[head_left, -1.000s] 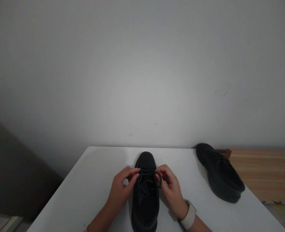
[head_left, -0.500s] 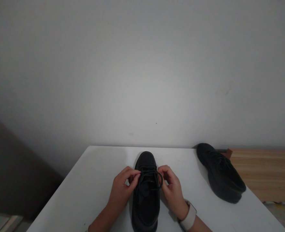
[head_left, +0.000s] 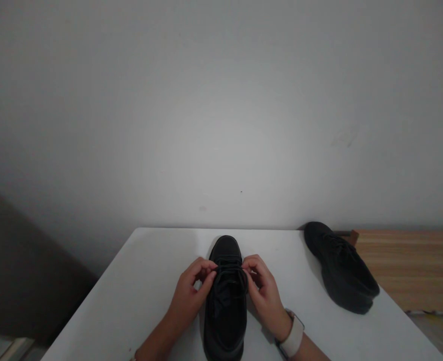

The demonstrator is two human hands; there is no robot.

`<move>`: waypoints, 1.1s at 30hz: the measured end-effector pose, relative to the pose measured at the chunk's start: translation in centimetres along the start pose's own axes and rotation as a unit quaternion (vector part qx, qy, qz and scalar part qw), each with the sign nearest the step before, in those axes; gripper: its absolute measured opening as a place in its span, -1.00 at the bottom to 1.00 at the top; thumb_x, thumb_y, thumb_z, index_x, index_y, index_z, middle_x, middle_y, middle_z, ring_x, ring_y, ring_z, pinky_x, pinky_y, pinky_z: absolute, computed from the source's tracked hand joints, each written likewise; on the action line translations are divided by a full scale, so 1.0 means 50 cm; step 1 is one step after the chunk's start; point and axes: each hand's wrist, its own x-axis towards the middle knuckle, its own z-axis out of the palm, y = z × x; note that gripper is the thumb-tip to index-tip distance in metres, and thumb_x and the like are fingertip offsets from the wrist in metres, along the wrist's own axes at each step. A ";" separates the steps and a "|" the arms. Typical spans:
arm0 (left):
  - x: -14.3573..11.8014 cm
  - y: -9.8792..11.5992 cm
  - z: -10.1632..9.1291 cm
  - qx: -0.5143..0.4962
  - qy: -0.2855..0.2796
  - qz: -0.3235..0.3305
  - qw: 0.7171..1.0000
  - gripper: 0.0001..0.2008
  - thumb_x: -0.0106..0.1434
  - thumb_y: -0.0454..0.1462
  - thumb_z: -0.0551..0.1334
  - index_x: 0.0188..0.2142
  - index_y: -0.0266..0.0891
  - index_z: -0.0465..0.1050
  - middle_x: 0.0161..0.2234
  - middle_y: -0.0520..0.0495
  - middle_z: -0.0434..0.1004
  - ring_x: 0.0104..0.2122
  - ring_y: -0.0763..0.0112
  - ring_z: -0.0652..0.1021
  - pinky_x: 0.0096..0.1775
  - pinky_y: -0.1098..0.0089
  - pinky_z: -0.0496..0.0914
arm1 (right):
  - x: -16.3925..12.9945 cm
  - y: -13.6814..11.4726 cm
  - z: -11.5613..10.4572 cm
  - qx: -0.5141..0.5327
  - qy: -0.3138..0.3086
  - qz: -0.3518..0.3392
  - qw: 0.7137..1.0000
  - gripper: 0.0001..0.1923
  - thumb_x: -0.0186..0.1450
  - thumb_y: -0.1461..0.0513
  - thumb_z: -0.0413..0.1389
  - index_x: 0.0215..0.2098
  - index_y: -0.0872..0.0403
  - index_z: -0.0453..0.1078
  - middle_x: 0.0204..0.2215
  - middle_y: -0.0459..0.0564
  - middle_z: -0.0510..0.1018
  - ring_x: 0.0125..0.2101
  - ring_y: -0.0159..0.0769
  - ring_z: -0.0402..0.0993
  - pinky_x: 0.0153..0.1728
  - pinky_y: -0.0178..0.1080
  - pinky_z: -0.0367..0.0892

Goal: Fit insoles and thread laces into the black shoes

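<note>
1. A black, low-cut leather lace-up shoe (head_left: 225,301) stands upright on the white rectangular desk (head_left: 142,291), toe pointing away from the person, heel at the near edge of the view.
2. The left hand (head_left: 191,296) is closed in a pinch on the thin black shoelace (head_left: 229,273) at the shoe's left side, fingertips (head_left: 211,266) pressed together just over the eyelets.
3. The right hand (head_left: 264,291), with a pale band at its wrist (head_left: 292,338), pinches the same lace from the right side; its fingertips (head_left: 248,264) are touching the shoe's upper edge.
4. Judging by how the lace lies, it is already threaded across the upper rows and drawn into loops between both hands, so the tying looks under way. No finished bow shows; whether a first knot is already set is too dark to tell.
5. What appears left is drawing the loops tight and letting go.
6. A second black shoe (head_left: 342,268) lies well apart at the desk's far right corner; its laces look done, though detail is too dim to be sure. Beside it is a light wooden surface (head_left: 413,265).
</note>
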 end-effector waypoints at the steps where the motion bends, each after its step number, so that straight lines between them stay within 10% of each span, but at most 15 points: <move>1: 0.000 0.000 -0.001 -0.009 -0.004 -0.006 1.000 -0.86 0.31 -0.21 0.20 -0.27 -0.20 0.50 -0.43 0.01 0.46 -0.40 0.35 0.51 -0.31 0.39 0.40 | 0.000 0.002 0.001 0.000 0.003 0.000 1.000 -0.87 0.46 0.18 -0.02 -0.22 0.01 0.32 -0.31 -0.03 0.38 -0.30 -0.26 0.36 -0.30 -0.26 0.33; 33: 0.004 -0.013 0.002 -0.023 0.005 -0.034 0.999 -0.84 0.28 -0.17 0.22 -0.34 -0.22 0.45 -0.46 0.05 0.40 -0.43 0.38 0.46 -0.33 0.42 0.36 | 0.000 0.009 0.001 -0.012 0.002 -0.002 1.000 -0.89 0.47 0.20 -0.04 -0.20 -0.01 0.28 -0.26 -0.04 0.34 -0.25 -0.25 0.33 -0.27 -0.23 0.30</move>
